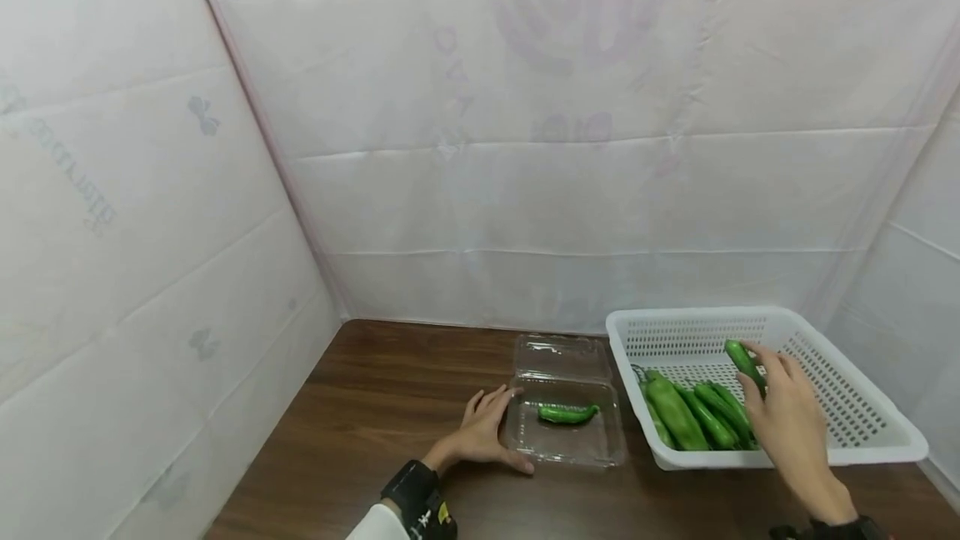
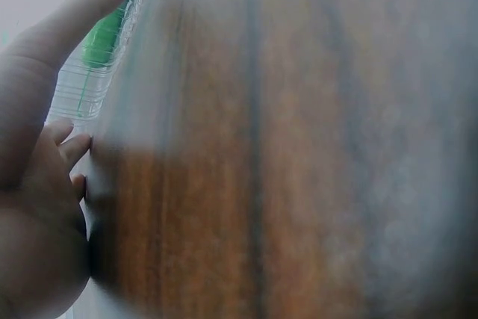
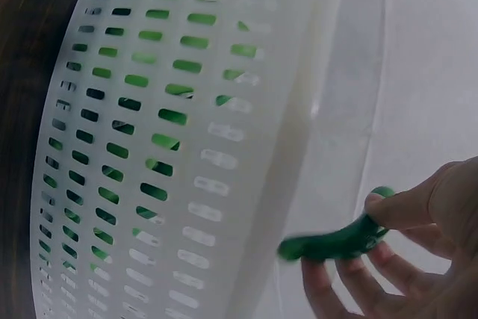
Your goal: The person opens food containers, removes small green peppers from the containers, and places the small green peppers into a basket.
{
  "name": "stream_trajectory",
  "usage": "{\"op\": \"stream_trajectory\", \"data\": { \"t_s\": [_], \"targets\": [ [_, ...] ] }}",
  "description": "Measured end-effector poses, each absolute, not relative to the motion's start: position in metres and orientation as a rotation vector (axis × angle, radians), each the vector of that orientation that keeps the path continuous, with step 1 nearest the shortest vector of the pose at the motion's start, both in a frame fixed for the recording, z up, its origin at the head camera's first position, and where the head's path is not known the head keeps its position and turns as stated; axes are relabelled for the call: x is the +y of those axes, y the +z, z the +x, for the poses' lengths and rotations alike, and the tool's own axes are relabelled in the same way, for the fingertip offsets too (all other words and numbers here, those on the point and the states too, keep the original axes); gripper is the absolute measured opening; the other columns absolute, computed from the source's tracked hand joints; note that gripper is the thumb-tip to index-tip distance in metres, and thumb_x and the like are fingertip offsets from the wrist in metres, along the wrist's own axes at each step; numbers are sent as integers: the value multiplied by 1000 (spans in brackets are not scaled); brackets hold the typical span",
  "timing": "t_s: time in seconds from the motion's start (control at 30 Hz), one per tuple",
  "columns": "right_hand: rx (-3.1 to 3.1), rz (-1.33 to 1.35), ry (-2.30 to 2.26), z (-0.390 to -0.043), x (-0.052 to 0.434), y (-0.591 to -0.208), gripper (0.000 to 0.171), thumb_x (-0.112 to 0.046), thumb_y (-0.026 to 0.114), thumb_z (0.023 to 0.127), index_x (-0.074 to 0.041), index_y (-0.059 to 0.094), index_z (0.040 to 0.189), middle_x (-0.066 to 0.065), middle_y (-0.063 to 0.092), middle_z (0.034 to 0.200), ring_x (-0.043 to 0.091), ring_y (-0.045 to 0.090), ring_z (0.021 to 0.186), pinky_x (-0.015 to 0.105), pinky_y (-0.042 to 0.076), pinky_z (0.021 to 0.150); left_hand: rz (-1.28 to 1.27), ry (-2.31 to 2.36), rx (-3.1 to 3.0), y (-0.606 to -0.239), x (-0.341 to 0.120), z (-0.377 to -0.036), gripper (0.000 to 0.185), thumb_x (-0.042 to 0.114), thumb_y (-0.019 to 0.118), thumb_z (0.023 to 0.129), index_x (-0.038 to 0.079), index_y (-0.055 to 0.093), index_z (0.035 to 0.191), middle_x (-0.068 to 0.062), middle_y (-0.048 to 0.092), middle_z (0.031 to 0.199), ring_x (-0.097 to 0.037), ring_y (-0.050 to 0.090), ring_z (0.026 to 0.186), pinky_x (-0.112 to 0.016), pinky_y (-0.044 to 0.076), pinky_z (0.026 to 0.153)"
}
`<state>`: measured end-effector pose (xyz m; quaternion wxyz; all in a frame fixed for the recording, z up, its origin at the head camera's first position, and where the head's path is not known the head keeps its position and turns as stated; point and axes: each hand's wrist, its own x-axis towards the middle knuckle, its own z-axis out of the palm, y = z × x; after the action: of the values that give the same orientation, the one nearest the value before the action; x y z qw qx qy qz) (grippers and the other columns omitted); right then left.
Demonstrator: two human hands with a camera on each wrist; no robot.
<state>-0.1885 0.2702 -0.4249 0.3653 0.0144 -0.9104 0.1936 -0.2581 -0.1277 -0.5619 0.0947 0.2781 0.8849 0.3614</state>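
My right hand [image 1: 791, 407] pinches a green pepper [image 1: 745, 363] between thumb and fingers above the white basket. In the right wrist view the curved pepper [image 3: 336, 243] lies across the fingertips beside the basket wall. My left hand [image 1: 480, 433], fingers spread, touches the left side of a clear plastic clamshell box [image 1: 558, 444], its thumb by the front corner. One green pepper [image 1: 567, 414] lies inside the box, whose lid [image 1: 564, 357] is folded back. The left wrist view shows the thumb [image 2: 82, 16] against the box's edge.
The white perforated basket [image 1: 862, 448] stands right of the box, with several green peppers [image 1: 675, 413] gathered in its left part. A dark wooden table [image 1: 360, 423] carries everything. White sheeting [image 1: 480, 190] hangs behind and along both sides.
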Motion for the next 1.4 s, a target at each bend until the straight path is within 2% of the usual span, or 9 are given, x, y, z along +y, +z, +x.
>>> {"op": "stream_trajectory", "data": {
  "t_s": [0.13,0.3,0.53,0.73,0.97,1.2,1.27,1.4],
  "targets": [
    [-2365,54,485,-195,271,-426,46,6,76,85,3,62,129,31,60,108,39,61,73,26,36,51,829,1086,2631,-564,-129,-260,119,59,89,66,23,27,160,-9,35,165,-34,19,158,-65,3,124],
    [-2442,30,494,-199,270,-430,51,3,78,82,2,60,131,31,63,107,34,60,69,23,34,47,827,1096,2608,-565,-130,-260,118,62,88,67,25,26,160,-8,34,166,-32,16,159,-64,1,125],
    [-2599,11,469,-205,272,-441,49,3,78,83,6,59,129,35,61,103,32,58,69,30,37,50,828,1074,2624,-564,-129,-259,119,64,87,66,26,26,161,-8,33,166,-32,17,158,-63,1,125],
    [-2823,11,514,-212,276,-446,47,3,76,84,11,59,128,32,65,99,35,63,76,40,49,57,811,1060,2586,-564,-126,-257,118,59,88,69,24,24,162,-7,30,168,-30,15,159,-62,-1,125],
    [-2989,-55,546,-216,280,-450,39,-1,78,84,9,65,120,31,69,99,42,67,82,47,54,61,815,1050,2593,-560,-126,-257,118,59,87,69,23,24,162,-9,31,167,-32,15,159,-63,0,125],
    [-3054,-28,466,-220,282,-452,36,-5,77,85,8,67,116,32,70,103,49,67,94,58,55,73,791,1043,2621,-556,-127,-258,118,56,89,68,21,26,161,-8,33,166,-31,17,159,-62,2,125],
    [-3052,-11,460,-220,282,-452,36,-6,76,86,9,66,117,32,70,103,50,67,94,59,55,74,789,1037,2625,-556,-126,-258,118,56,90,68,21,26,161,-8,33,166,-31,17,159,-63,3,125],
    [-3016,29,469,-218,282,-447,35,-11,73,91,11,65,118,32,70,99,44,69,85,52,57,67,779,1054,2619,-565,-125,-259,118,54,90,68,22,25,161,-7,33,166,-31,16,159,-62,1,126]
  ]
}}
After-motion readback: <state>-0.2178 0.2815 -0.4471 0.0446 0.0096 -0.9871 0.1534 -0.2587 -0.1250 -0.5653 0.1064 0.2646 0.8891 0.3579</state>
